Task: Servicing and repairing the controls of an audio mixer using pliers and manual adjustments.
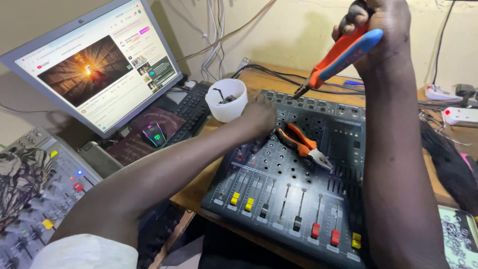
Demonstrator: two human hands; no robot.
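A dark audio mixer (298, 199) with coloured faders lies on the wooden desk. My left hand (259, 117) reaches across to its upper left part, fingers bent down onto the panel; whether it pinches something is hidden. My right hand (381, 30) is raised above the mixer's back edge, shut on long-nose pliers (338, 57) with orange and blue handles, their tip pointing down-left toward the rear sockets. A second pair of orange-handled pliers (303, 144) rests on the mixer panel, just right of my left hand.
A white cup (226, 99) holding small metal parts stands behind the mixer. A monitor (94, 65), keyboard (191, 112) and lit mouse (154, 134) are at left. Another mixer (35, 194) sits at far left. Cables and power strips (458, 117) lie at right.
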